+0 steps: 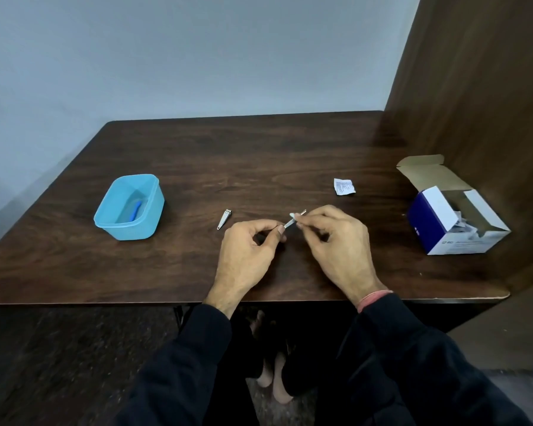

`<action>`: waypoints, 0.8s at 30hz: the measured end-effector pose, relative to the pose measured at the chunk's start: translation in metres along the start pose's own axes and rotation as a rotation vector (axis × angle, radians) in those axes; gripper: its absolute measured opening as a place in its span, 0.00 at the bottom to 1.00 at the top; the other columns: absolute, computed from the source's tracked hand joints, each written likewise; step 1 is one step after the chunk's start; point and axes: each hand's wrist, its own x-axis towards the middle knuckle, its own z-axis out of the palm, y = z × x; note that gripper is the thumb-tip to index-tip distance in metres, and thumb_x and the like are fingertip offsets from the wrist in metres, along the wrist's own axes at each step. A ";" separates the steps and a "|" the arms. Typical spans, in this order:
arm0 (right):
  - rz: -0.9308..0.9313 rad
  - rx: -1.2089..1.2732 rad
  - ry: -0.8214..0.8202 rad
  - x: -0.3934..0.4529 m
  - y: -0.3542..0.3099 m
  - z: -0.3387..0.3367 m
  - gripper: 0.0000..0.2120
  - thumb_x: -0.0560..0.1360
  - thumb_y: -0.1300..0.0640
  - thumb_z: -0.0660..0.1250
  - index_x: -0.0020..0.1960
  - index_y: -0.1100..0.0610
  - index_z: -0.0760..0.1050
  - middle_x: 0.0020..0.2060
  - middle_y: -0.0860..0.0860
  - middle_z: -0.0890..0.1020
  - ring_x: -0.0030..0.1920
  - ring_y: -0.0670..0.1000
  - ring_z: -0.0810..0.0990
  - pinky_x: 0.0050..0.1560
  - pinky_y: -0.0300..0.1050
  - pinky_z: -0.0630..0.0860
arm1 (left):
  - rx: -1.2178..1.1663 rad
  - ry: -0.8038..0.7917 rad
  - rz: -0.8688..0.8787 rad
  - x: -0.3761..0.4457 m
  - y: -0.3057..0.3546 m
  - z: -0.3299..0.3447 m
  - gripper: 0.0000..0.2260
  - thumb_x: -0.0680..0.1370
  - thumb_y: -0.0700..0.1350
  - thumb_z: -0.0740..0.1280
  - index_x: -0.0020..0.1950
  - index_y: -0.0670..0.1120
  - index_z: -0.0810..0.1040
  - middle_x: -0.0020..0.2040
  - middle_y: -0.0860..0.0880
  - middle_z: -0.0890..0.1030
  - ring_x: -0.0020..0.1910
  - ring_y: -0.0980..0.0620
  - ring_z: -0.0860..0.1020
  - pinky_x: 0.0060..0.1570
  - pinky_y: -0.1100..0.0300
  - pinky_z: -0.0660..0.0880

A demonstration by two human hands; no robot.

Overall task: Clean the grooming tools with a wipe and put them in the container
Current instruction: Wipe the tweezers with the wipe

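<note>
My left hand (249,250) pinches the near end of a thin silver tool, likely tweezers (290,223), held just above the table's middle. My right hand (336,241) presses a small white wipe (293,215) around the tool's far part. A silver nail clipper (224,219) lies on the table to the left of my hands. Further left stands the open light-blue plastic container (126,232), with a blue tool (137,208) lying inside it.
A torn white wipe sachet (344,186) lies on the dark wooden table (228,155) behind my right hand. An open blue and white cardboard box (456,219) of sachets sits at the right, beside a wooden side panel (474,87). A wall stands behind.
</note>
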 end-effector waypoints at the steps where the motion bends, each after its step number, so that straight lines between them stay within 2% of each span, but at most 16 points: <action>1: -0.003 -0.026 0.008 0.001 0.000 0.000 0.07 0.80 0.56 0.79 0.57 0.48 0.91 0.50 0.40 0.86 0.41 0.43 0.83 0.44 0.49 0.84 | -0.011 0.002 -0.001 0.000 0.001 -0.001 0.10 0.85 0.49 0.74 0.45 0.54 0.90 0.33 0.62 0.84 0.25 0.60 0.70 0.32 0.62 0.67; 4: 0.031 -0.089 0.059 0.003 0.002 -0.001 0.06 0.80 0.56 0.80 0.56 0.49 0.91 0.48 0.41 0.86 0.38 0.42 0.79 0.42 0.49 0.83 | -0.022 -0.005 -0.014 -0.002 0.003 0.000 0.10 0.85 0.48 0.73 0.45 0.54 0.90 0.30 0.64 0.82 0.24 0.61 0.70 0.30 0.67 0.66; 7: -0.024 -0.108 0.006 -0.001 -0.001 0.000 0.08 0.79 0.57 0.79 0.56 0.48 0.91 0.49 0.40 0.86 0.40 0.39 0.76 0.43 0.44 0.82 | -0.016 -0.013 0.000 -0.003 0.002 -0.001 0.11 0.85 0.49 0.74 0.44 0.53 0.89 0.27 0.62 0.79 0.23 0.59 0.67 0.28 0.67 0.63; 9: -0.014 -0.121 0.019 0.000 -0.002 -0.001 0.07 0.79 0.56 0.79 0.56 0.48 0.91 0.49 0.40 0.86 0.40 0.39 0.76 0.42 0.45 0.82 | -0.028 -0.018 -0.004 -0.003 0.002 -0.002 0.11 0.86 0.49 0.74 0.44 0.54 0.89 0.27 0.63 0.79 0.23 0.59 0.67 0.28 0.67 0.63; 11: 0.026 -0.120 0.055 0.002 0.000 -0.001 0.05 0.80 0.55 0.79 0.54 0.49 0.91 0.47 0.41 0.86 0.38 0.41 0.76 0.41 0.48 0.82 | -0.048 -0.020 -0.015 -0.003 0.002 -0.002 0.10 0.86 0.49 0.74 0.45 0.55 0.90 0.29 0.63 0.81 0.23 0.60 0.68 0.29 0.67 0.64; 15: -0.037 -0.127 0.028 -0.002 -0.003 0.000 0.07 0.79 0.57 0.80 0.54 0.48 0.91 0.48 0.40 0.87 0.40 0.37 0.74 0.41 0.41 0.80 | -0.067 -0.025 -0.012 -0.003 -0.001 -0.002 0.10 0.85 0.49 0.74 0.46 0.55 0.90 0.29 0.62 0.81 0.25 0.56 0.68 0.29 0.63 0.65; 17: 0.015 -0.116 0.077 -0.001 -0.001 -0.001 0.05 0.79 0.56 0.80 0.53 0.49 0.91 0.46 0.41 0.86 0.37 0.41 0.75 0.40 0.44 0.81 | -0.090 -0.021 -0.014 -0.001 -0.002 -0.002 0.09 0.85 0.49 0.74 0.47 0.56 0.90 0.33 0.60 0.85 0.26 0.53 0.69 0.30 0.62 0.66; 19: 0.035 -0.114 0.079 0.001 0.001 0.000 0.04 0.79 0.56 0.80 0.53 0.50 0.91 0.46 0.42 0.86 0.35 0.42 0.75 0.39 0.45 0.81 | -0.098 -0.014 -0.019 0.001 -0.004 -0.001 0.09 0.85 0.49 0.74 0.47 0.56 0.91 0.37 0.59 0.87 0.26 0.55 0.69 0.29 0.63 0.66; 22: -0.015 -0.137 0.016 0.000 0.000 0.000 0.07 0.79 0.57 0.79 0.55 0.48 0.91 0.46 0.41 0.86 0.35 0.37 0.74 0.39 0.39 0.78 | -0.087 -0.005 -0.002 0.002 -0.006 0.000 0.09 0.85 0.47 0.74 0.47 0.55 0.91 0.37 0.61 0.87 0.26 0.59 0.69 0.29 0.67 0.65; 24: 0.009 -0.120 0.052 0.001 0.001 0.000 0.04 0.79 0.56 0.80 0.53 0.49 0.91 0.45 0.42 0.86 0.34 0.41 0.75 0.37 0.45 0.80 | -0.093 -0.002 0.016 0.002 -0.008 0.000 0.08 0.85 0.47 0.74 0.48 0.54 0.91 0.40 0.60 0.89 0.28 0.60 0.72 0.32 0.68 0.67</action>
